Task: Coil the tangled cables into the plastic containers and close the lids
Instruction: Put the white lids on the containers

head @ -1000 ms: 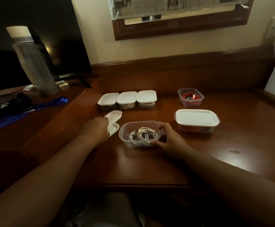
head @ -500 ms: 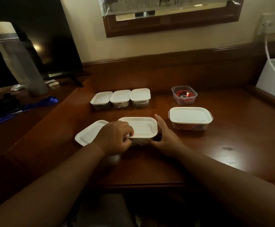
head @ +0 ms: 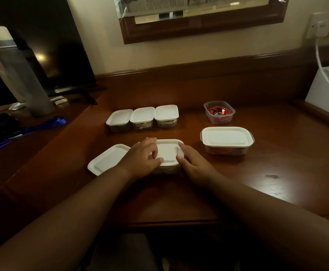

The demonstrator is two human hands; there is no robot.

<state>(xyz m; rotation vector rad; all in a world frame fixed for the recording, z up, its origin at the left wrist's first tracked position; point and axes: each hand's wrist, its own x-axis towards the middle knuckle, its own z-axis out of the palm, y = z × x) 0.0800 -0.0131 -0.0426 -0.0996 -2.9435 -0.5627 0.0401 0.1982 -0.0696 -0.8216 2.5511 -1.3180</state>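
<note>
A clear plastic container with a white lid [head: 168,151] on top sits near the desk's front edge; the coiled white cable inside is mostly hidden. My left hand [head: 143,157] rests on the lid's left side with fingers curled over it. My right hand [head: 194,163] presses the lid's right edge with fingers and thumb. A spare white lid [head: 106,160] lies flat just left of the container. An open container of red cable [head: 219,112] stands at the back right. In front of it sits a larger lidded container [head: 227,140].
Three small lidded containers [head: 143,119] stand in a row behind my hands. A grey bottle [head: 20,75], a dark screen [head: 48,42] and a blue item [head: 42,125] are at the left. A white box with a cable [head: 328,89] is at the right edge.
My left hand picked a lid from the left and set it on the white-cable container. Both hands now rest on top of that lid. A second lid lies flat at the left.
</note>
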